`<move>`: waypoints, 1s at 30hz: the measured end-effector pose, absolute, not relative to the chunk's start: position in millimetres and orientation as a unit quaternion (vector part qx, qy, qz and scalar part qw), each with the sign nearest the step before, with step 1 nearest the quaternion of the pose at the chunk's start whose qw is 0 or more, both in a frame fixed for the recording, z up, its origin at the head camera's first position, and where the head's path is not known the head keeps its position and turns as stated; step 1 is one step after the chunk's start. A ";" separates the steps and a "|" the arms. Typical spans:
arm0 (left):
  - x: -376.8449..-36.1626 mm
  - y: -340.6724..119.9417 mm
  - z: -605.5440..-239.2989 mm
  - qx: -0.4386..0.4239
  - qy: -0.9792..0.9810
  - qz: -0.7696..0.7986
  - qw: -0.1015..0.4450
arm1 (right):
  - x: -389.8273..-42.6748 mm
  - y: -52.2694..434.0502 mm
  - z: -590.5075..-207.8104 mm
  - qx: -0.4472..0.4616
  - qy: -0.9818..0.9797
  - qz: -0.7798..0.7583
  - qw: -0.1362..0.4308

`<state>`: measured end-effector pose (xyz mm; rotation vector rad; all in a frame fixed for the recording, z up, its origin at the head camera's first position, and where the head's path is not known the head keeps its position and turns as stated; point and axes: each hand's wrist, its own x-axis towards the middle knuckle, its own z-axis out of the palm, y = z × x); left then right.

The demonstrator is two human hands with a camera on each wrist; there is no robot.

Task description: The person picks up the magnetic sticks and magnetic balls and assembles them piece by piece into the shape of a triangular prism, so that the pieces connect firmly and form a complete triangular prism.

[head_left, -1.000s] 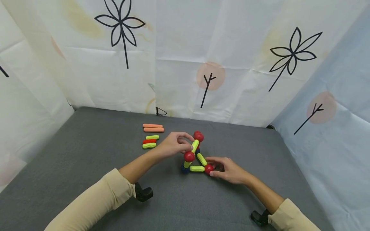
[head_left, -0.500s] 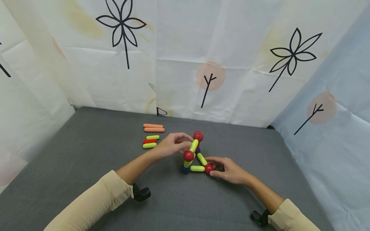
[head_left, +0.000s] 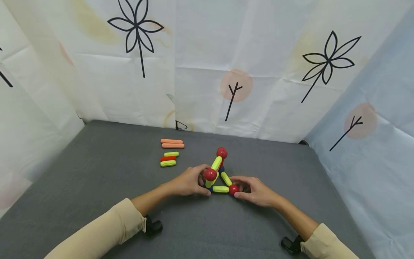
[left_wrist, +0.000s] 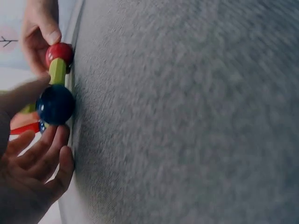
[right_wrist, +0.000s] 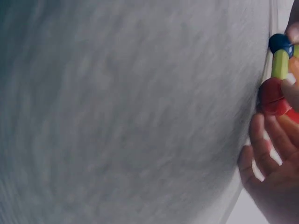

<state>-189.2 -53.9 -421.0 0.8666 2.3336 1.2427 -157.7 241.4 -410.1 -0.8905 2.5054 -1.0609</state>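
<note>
The left hand [head_left: 189, 183] pinches the blue ball [left_wrist: 55, 104] and the right hand [head_left: 255, 190] pinches a red ball [head_left: 233, 189] (so the toy frame [head_left: 218, 172] stands steady).

Left hand [head_left: 189, 182] and right hand [head_left: 255, 190] grip the stick-and-ball frame [head_left: 219, 173] on the grey table [head_left: 97, 187]

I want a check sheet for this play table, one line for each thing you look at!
Surface: grey felt-like table top, no damage seen.
Job's things: stick-and-ball structure of yellow-green sticks, red balls and blue balls, standing at the middle.
Clutter: two orange sticks and three short sticks, yellow-green and red, lying apart to the left of the structure.
Grips: left hand holds the corner with the blue ball; right hand holds the red ball.
Cables: nothing seen.
Surroundings: cloth backdrop printed with flowers.
</note>
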 end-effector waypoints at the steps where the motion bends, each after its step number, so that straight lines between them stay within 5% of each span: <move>1: -189.1 -52.9 -420.6 0.302 0.830 0.437 0.171 | -157.0 240.6 -409.7 -0.307 0.869 -0.363 0.136; 10: -196.5 -56.7 -417.2 0.301 0.836 0.441 0.125 | -153.3 242.2 -403.6 -0.312 0.867 -0.358 0.152; 18: -212.4 -56.6 -424.9 0.294 0.818 0.477 0.131 | -166.8 246.9 -400.0 -0.250 0.899 -0.348 0.090; 30: -221.4 -52.8 -426.1 0.303 0.802 0.494 0.147 | -186.4 236.0 -410.8 -0.266 0.863 -0.408 0.132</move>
